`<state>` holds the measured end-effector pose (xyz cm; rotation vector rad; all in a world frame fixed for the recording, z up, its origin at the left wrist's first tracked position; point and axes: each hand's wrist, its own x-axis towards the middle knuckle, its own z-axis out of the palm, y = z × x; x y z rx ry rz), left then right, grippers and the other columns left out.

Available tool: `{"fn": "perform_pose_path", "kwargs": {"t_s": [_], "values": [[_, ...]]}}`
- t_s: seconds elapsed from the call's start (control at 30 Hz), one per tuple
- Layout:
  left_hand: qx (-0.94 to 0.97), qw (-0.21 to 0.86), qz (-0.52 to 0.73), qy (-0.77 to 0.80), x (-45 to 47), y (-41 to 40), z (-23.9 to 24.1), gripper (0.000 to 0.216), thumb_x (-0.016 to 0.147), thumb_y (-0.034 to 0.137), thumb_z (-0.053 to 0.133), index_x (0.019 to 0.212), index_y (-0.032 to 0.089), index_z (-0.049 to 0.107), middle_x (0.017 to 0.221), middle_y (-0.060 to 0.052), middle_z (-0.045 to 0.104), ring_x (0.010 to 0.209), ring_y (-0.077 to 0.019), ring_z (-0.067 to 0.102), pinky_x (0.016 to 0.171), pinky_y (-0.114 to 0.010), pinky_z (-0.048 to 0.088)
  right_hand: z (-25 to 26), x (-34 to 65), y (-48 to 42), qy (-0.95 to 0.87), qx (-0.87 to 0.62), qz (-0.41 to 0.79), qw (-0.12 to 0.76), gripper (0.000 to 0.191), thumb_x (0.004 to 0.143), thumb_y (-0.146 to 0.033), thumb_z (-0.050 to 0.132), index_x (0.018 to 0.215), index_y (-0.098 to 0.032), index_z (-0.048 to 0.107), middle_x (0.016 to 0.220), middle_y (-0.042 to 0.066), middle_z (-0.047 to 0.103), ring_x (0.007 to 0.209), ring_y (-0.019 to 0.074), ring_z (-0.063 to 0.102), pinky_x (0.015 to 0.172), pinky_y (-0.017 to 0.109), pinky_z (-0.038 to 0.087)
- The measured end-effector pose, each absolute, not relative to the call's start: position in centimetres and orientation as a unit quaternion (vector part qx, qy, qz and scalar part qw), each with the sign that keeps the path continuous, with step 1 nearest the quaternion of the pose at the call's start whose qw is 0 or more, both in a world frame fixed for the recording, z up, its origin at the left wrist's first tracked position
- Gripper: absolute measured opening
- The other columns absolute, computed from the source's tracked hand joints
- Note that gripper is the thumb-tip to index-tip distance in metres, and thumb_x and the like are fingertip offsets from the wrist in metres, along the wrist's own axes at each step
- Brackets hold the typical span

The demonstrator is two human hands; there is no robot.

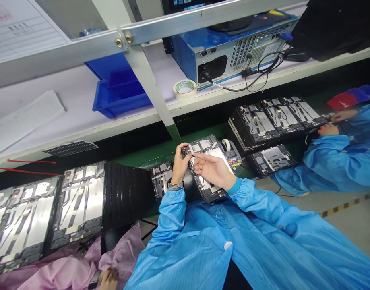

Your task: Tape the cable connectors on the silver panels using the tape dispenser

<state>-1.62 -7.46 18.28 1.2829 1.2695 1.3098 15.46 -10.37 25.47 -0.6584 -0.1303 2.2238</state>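
Observation:
My left hand [180,166] grips the upper left edge of an open-backed tablet [206,143], its thumb lying on the inner side. The tablet is tilted in front of my chest, with silver plates, dark ribbon cables and a black frame showing. Over its middle lies my right hand [214,172], palm partly turned up and fingers loosely stretched toward my left thumb. No object shows in that hand; its fingertips reach the tablet's upper left corner. Another open tablet [161,177] lies just left of my left wrist, partly covered by it.
Stacked open tablets [82,197] stand at left, beside a person's pink sleeve [118,251]. At right, a co-worker's hands [329,129] are near more tablets [281,114]. A tape roll [226,145] is behind my tablet. The shelf above carries a blue bin [121,96], tape [185,89] and computer [215,64].

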Motion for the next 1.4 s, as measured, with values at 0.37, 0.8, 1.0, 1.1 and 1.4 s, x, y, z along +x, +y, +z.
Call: {"fn": "perform_pose_path", "kwargs": {"t_s": [0.37, 0.8, 1.0, 1.1, 1.4], "values": [[0.521, 0.428, 0.527, 0.517, -1.71, -7.39, 17.87, 0.036, 0.087, 0.020, 0.064, 0.122, 0.028, 0.062, 0.140, -0.006, 0.060, 0.136, -0.0246, 0.057, 0.120, -0.040, 0.041, 25.36, 15.63, -10.39, -0.047, -0.254, 0.879, 0.401, 0.031, 0.105, -0.022, 0.044, 0.118, -0.010, 0.070, 0.089, 0.009, 0.074, 0.077, 0.0188, 0.065, 0.070, 0.031, 0.050], [0.545, 0.408, 0.501, 0.534, -1.98, -7.43, 17.63, 0.027, 0.089, 0.020, 0.063, 0.115, 0.029, 0.064, 0.146, -0.006, 0.059, 0.146, -0.0274, 0.051, 0.124, -0.046, 0.037, 25.05, 15.59, -10.07, -0.042, -0.251, 0.880, 0.401, 0.033, 0.106, -0.022, 0.043, 0.119, -0.010, 0.070, 0.089, 0.010, 0.075, 0.079, 0.0195, 0.065, 0.072, 0.032, 0.052], [0.548, 0.406, 0.496, 0.537, -1.95, -7.56, 17.72, 0.028, 0.090, 0.020, 0.061, 0.117, 0.030, 0.063, 0.148, -0.006, 0.058, 0.146, -0.0263, 0.051, 0.123, -0.045, 0.037, 25.21, 15.68, -10.32, -0.036, -0.243, 0.885, 0.396, 0.032, 0.105, -0.022, 0.045, 0.120, -0.009, 0.070, 0.090, 0.009, 0.074, 0.079, 0.0189, 0.065, 0.071, 0.031, 0.051], [0.546, 0.407, 0.500, 0.535, -1.91, -7.59, 17.81, 0.029, 0.090, 0.019, 0.062, 0.117, 0.029, 0.063, 0.147, -0.006, 0.058, 0.147, -0.0264, 0.050, 0.124, -0.045, 0.036, 25.10, 15.61, -10.25, -0.036, -0.244, 0.884, 0.396, 0.032, 0.105, -0.023, 0.045, 0.119, -0.010, 0.071, 0.090, 0.009, 0.074, 0.079, 0.0191, 0.065, 0.071, 0.031, 0.052], [0.557, 0.397, 0.491, 0.540, -1.92, -7.57, 17.87, 0.021, 0.091, 0.019, 0.061, 0.110, 0.027, 0.064, 0.145, -0.008, 0.058, 0.148, -0.0268, 0.050, 0.125, -0.047, 0.035, 24.83, 15.35, -9.99, -0.040, -0.261, 0.878, 0.399, 0.032, 0.105, -0.028, 0.046, 0.116, -0.012, 0.071, 0.089, 0.010, 0.074, 0.079, 0.0201, 0.065, 0.072, 0.033, 0.052]]}}
